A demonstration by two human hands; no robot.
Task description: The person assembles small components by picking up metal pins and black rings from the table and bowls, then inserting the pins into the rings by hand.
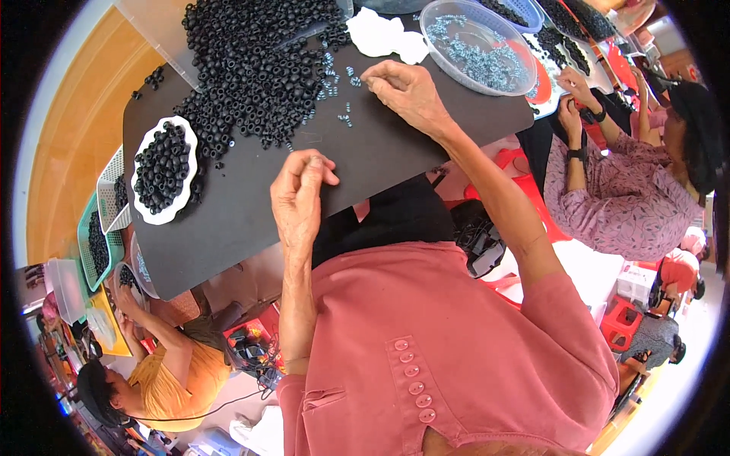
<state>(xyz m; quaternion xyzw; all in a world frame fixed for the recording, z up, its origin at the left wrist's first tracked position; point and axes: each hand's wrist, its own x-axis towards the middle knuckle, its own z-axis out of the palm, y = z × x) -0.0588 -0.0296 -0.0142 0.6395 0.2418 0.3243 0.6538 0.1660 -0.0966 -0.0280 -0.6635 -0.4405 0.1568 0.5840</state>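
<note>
A black board (395, 152) lies across my lap. A big heap of small black ring-shaped parts (251, 68) covers its far left part. My right hand (407, 91) reaches out over the board, fingertips pinched near a few small silvery screws (338, 95) beside the heap; whether it holds one I cannot tell. My left hand (298, 199) rests at the board's near edge, fingers curled together, seemingly pinching something tiny that I cannot make out. A white scalloped dish (144, 209) full of black parts sits at the board's left.
A clear round bowl (445, 53) of silvery screws stands at the far right of the board, white cloth (384, 34) beside it. A person in a patterned top (616, 197) works at right. Another person in yellow (163, 380) sits lower left beside baskets (95, 243) of black parts.
</note>
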